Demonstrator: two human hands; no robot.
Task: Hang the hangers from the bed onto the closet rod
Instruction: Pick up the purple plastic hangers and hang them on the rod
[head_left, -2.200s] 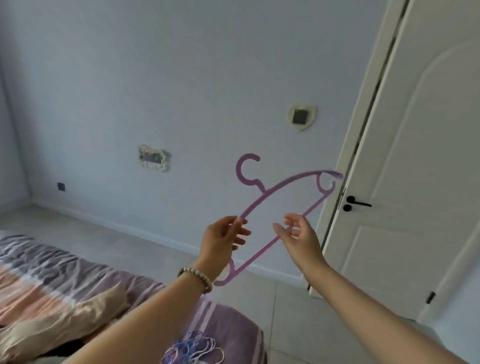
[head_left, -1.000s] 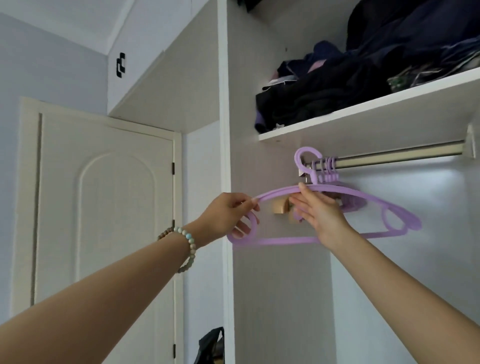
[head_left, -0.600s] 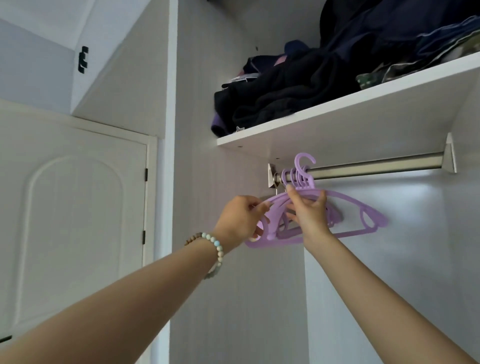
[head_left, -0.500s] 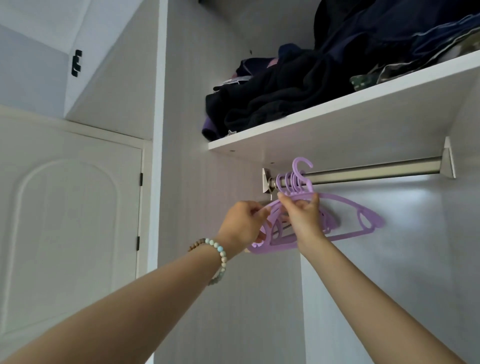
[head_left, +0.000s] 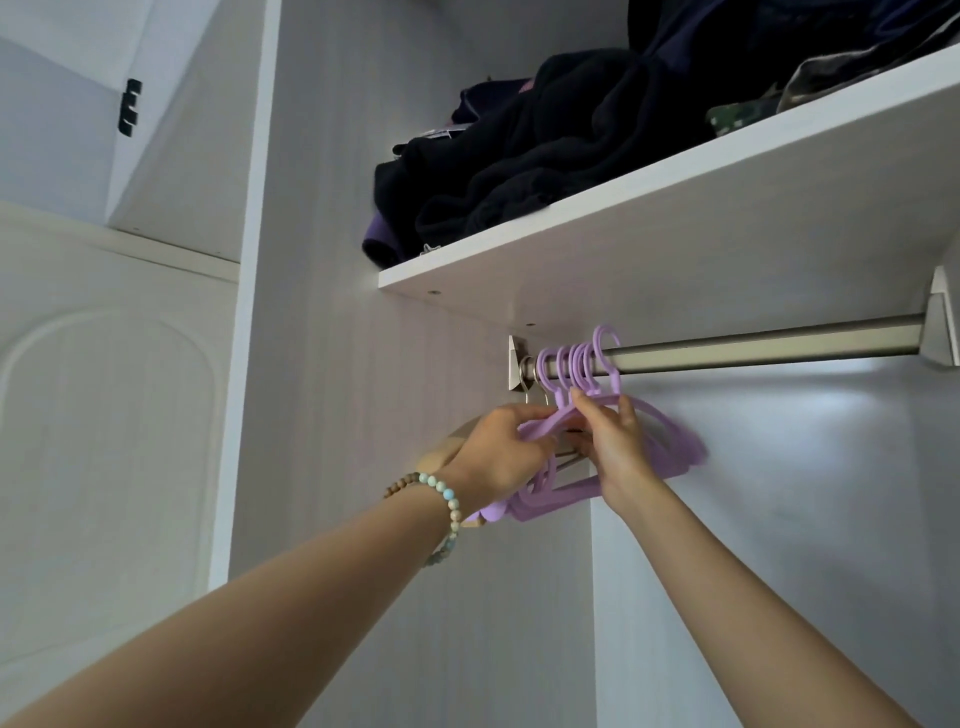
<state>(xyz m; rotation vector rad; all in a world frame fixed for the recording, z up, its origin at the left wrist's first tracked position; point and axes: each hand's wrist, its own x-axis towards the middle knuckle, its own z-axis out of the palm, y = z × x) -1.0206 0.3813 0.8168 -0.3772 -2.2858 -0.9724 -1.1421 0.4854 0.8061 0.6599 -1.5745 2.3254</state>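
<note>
Several purple hangers (head_left: 670, 447) overlap behind your hands, so their bodies cannot be counted, and their right ends smear into blur. Part of a tan shape (head_left: 441, 452) shows behind your left hand (head_left: 498, 457); you cannot tell what it is. The hangers are thin lilac plastic, hooks bunched at the left end of the closet rod (head_left: 753, 351). Your left hand grips one hanger's shoulder; your right hand (head_left: 618, 441), close beside it, pinches the hanger just below the hooks. A shelf (head_left: 675, 218) heaped with dark clothes (head_left: 545, 156) sits directly above the rod.

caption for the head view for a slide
Left hand and right hand hold a purple hanger hooked on the closet rod.
</note>
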